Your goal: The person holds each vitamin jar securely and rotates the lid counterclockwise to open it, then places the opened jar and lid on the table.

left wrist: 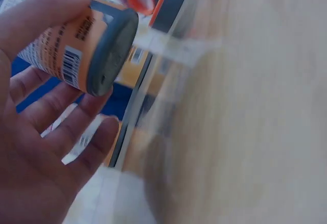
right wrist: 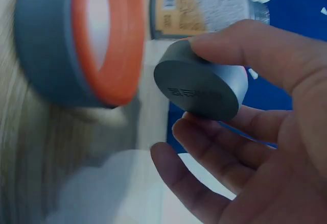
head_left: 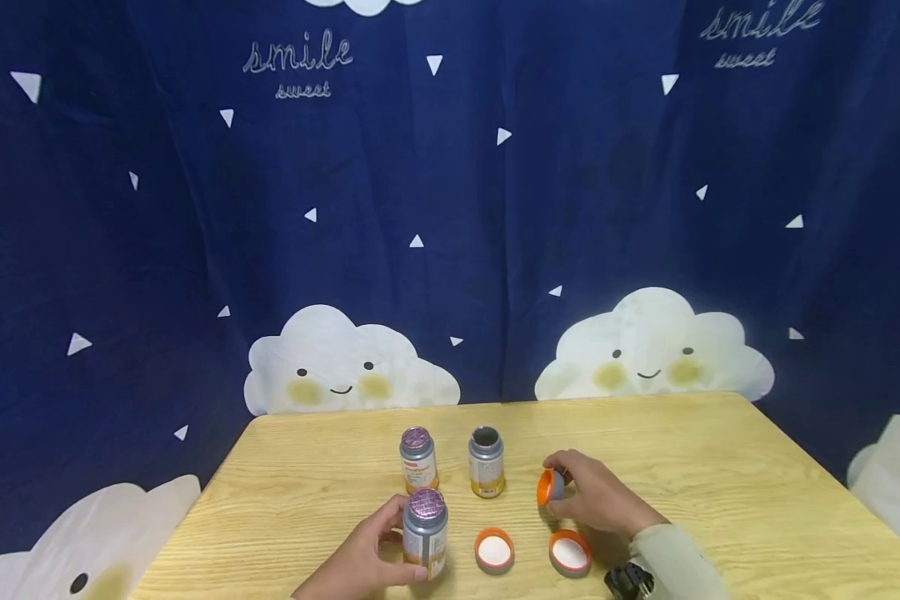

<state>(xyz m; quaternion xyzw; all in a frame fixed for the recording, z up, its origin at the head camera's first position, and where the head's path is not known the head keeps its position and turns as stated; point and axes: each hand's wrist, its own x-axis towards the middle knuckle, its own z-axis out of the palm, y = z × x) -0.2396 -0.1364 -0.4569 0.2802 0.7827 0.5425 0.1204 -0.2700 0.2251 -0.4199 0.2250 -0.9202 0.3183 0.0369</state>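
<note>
My left hand [head_left: 367,554] grips a grey pill bottle [head_left: 426,542] with a purple foil seal over its mouth. In the left wrist view the thumb lies across the label of this bottle [left wrist: 76,50], and its base is lifted off the table. Between thumb and fingers, my right hand [head_left: 600,497] pinches a grey screw cap [right wrist: 202,83], its orange inside turned to the left in the head view. Two similar caps, a left one [head_left: 494,551] and a right one [head_left: 569,553], lie with their white liners facing up between and below the hands.
Behind the held bottle stand a second foil-sealed bottle [head_left: 418,467] and, to its right, a bottle with an open dark mouth [head_left: 487,467]. The wooden table [head_left: 307,450] ends at a dark blue curtain [head_left: 495,208] printed with clouds. Something black [head_left: 628,581] is at the right wrist.
</note>
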